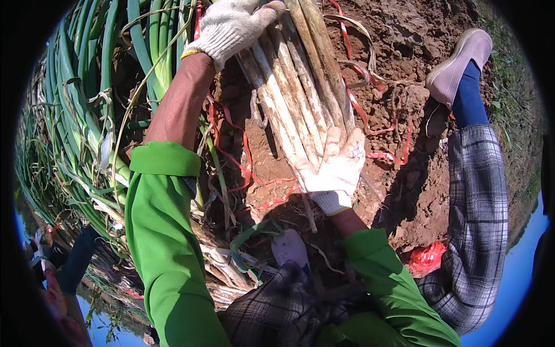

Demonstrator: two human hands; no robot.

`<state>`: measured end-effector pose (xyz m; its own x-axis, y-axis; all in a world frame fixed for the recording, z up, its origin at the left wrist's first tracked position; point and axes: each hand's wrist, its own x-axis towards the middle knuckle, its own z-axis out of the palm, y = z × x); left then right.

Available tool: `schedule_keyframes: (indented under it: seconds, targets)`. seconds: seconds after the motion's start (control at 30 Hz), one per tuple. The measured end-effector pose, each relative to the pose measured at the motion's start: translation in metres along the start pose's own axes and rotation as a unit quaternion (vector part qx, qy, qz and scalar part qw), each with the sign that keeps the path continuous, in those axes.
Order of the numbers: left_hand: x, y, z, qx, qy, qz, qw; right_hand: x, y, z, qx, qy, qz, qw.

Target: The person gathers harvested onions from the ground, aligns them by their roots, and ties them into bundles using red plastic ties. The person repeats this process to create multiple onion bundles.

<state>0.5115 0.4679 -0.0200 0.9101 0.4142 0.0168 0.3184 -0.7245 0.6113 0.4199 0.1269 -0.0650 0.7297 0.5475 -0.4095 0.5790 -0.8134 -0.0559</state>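
Observation:
Before me on the soil lies a bundle of thick, pale, earth-stained scallion stalks [295, 99], side by side and running up out of the picture. My left hand [234, 28], in a white knit glove, lies at the bundle's upper left edge with its thumb stretched over the stalks. The picture's top edge cuts off part of that hand, so its grip is unclear. Against the lower ends of the stalks rests my right hand [338, 167], gloved too, with fingers and thumb apart. Bright sun washes out its detail.
Green scallion leaves [82, 99] are heaped at left. Red plastic ties [247, 160] trail over the brown soil [407, 56], and a red plastic wad [427, 259] sits by my right leg. My pink shoes [464, 60] flank the bundle. Another person's leg [78, 258] shows at lower left.

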Motion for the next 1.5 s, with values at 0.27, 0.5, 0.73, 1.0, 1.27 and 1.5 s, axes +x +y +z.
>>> schedule_keyframes:
  seconds: [0.27,0.5,0.73,1.0,1.27,1.5]
  targets:
    - [0.000,-0.023,0.030,0.280,0.097,0.282,0.912,0.003,0.001,0.004,-0.004,-0.014,-0.001,1.000]
    - [0.010,-0.029,0.031,0.316,0.081,0.254,0.911,0.008,0.001,0.005,0.000,-0.016,-0.001,1.000]
    - [0.012,-0.042,0.023,0.365,0.010,0.252,0.896,0.017,0.002,0.003,0.002,-0.018,0.000,1.000]
    - [0.038,-0.042,-0.004,0.352,-0.169,0.251,0.886,0.039,0.001,-0.005,0.035,-0.067,0.044,0.996]
    - [0.048,-0.039,0.009,0.341,-0.136,0.180,0.913,0.039,0.002,-0.009,0.044,-0.111,0.044,0.992]
    - [0.061,-0.048,0.002,0.433,-0.226,0.165,0.857,0.040,0.002,-0.001,0.048,-0.051,0.041,0.997]
